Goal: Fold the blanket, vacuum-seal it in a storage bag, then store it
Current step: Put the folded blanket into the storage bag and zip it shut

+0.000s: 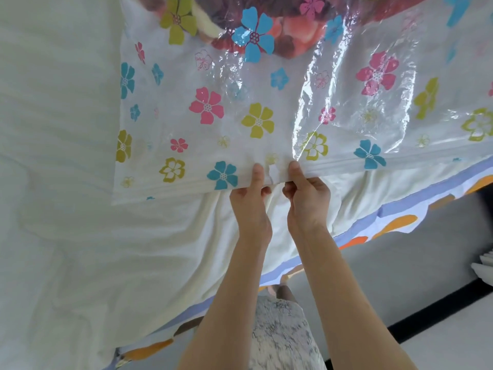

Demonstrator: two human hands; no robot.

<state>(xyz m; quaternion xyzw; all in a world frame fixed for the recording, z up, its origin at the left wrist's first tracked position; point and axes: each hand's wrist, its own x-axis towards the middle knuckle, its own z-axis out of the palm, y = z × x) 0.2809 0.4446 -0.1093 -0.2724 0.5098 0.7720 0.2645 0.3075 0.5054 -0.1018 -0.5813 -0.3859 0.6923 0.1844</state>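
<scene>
A clear plastic storage bag (266, 108) printed with pink, blue and yellow flowers lies flat on the white bed (80, 236). The folded blanket (293, 30), red and pink, shows through the bag at the top of the view. Along the bag's near edge runs the zip seal strip (373, 162). My left hand (252, 201) and my right hand (306, 193) pinch this strip side by side near its middle, thumbs on top, fingers curled under the edge. A small white slider clip (274, 173) sits on the strip between the two thumbs.
The bedsheet's near edge (373, 222) has a blue and orange patterned border hanging over the side. Grey floor (413, 263) lies to the right, with a black strip and a white object (485, 265) at the far right edge.
</scene>
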